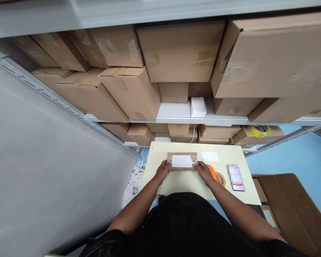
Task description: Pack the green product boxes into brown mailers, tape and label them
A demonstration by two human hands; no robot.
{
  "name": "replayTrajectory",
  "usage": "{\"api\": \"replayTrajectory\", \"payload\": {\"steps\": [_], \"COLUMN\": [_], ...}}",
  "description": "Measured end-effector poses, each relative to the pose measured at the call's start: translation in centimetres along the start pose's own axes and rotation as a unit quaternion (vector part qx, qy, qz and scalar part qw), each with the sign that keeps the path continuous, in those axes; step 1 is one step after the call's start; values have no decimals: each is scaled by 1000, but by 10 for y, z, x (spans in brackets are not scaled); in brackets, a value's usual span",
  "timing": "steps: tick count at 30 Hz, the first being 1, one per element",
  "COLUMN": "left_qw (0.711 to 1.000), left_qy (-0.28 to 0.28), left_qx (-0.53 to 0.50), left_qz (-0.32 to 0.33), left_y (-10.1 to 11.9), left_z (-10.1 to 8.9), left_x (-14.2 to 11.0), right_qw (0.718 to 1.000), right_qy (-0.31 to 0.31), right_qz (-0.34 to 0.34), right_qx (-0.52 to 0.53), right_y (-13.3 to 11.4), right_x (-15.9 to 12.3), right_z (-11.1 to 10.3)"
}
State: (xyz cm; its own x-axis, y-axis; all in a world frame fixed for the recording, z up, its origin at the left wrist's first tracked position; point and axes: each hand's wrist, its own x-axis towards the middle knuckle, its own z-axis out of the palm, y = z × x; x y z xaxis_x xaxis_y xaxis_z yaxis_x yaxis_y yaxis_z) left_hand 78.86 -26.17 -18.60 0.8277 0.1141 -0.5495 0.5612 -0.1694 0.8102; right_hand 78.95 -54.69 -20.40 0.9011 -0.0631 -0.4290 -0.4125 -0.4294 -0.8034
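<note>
Phone screen (236,177) blurred; lower-right carton (296,210) cropped

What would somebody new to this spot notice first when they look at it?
Probably the big cardboard boxes packed along the shelves ahead. Then the small taped parcel on the pale table, held at its ends by both hands, with an orange tape dispenser beside the right one.

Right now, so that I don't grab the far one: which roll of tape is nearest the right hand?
The roll with the orange dispenser, on the table near the right hand; the other roll lies on a shelved box.
</note>
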Motion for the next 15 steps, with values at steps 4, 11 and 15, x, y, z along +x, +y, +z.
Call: {"api": "replayTrajectory", "payload": {"steps": [4,11,15], "left_qw": [998,990,985], "left_qy": [44,97,91], "left_qx": [-1,-21,-7], "left_qz": [38,100,145], "left_y": [15,58,84], "left_z": [4,3,3], "left_x": [-18,-55,-66], "right_qw": [999,993,988], "right_qy": [-11,-13,12], "right_qz": [-17,-69,-88], "right_qx": [41,93,130], "right_y": [-7,-41,-63], "right_x": [6,6,-9], "right_z": [-9,-32,-45]}}
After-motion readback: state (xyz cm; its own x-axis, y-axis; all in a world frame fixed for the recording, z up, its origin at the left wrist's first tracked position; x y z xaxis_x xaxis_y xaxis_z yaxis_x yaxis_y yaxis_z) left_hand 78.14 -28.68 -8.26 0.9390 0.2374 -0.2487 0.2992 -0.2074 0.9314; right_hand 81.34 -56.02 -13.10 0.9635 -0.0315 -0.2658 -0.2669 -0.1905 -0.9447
